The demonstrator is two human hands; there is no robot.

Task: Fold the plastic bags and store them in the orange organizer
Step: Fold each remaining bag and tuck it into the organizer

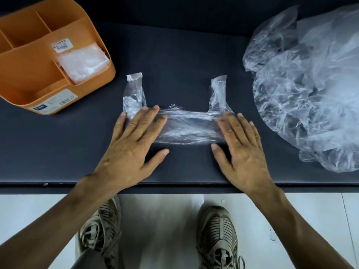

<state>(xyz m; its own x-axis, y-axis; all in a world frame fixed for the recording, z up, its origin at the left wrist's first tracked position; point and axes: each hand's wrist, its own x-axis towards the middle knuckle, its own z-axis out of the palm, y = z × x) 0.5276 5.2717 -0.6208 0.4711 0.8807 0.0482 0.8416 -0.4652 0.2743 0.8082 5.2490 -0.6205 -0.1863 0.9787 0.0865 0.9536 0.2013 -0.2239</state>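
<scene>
A clear plastic bag (187,126) lies folded into a low band on the dark table, its two handles pointing away from me. My left hand (134,146) presses flat on the band's left end with straight fingers. My right hand (240,146) presses flat on the right end the same way. The orange organizer (25,74) stands at the far left with several compartments. One folded bag (83,62) sits in its right compartment.
A large heap of loose clear plastic bags (310,90) fills the right side of the table. The table's front edge (174,184) runs just under my wrists. Below it are a pale floor and my two shoes.
</scene>
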